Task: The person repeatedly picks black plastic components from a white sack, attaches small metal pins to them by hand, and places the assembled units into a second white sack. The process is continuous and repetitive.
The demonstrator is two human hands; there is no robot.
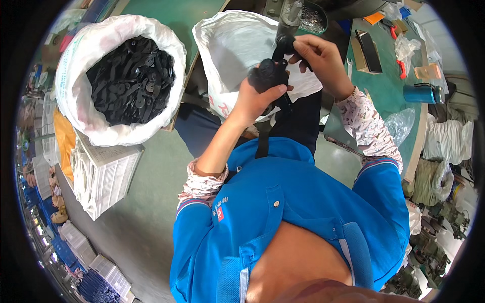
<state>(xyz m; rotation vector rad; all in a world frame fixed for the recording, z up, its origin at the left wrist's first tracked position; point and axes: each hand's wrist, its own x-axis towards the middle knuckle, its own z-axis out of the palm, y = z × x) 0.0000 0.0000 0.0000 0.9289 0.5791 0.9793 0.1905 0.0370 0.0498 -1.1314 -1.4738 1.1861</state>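
Several flat black plastic parts with round ends [269,76] are bunched in my left hand [250,103], whose fingers wrap round them. My right hand [323,59] is closed, thumb and fingers pinching one black part with a round end [285,44]. That part is at the lower end of an upright metal machine shaft [290,19]; whether it is fixed on it I cannot tell. Beneath both hands gapes a white sack [222,38]. To the left, a second white sack [70,83] is full of similar black parts [131,81].
A dark tray of small metal pieces [313,19] sits behind the shaft. On the green bench to the right are a phone-like dark slab [369,50], a wrench [349,68], a blue bottle [423,93] and red-handled tools [401,69]. A white crate [113,177] stands below the left sack.
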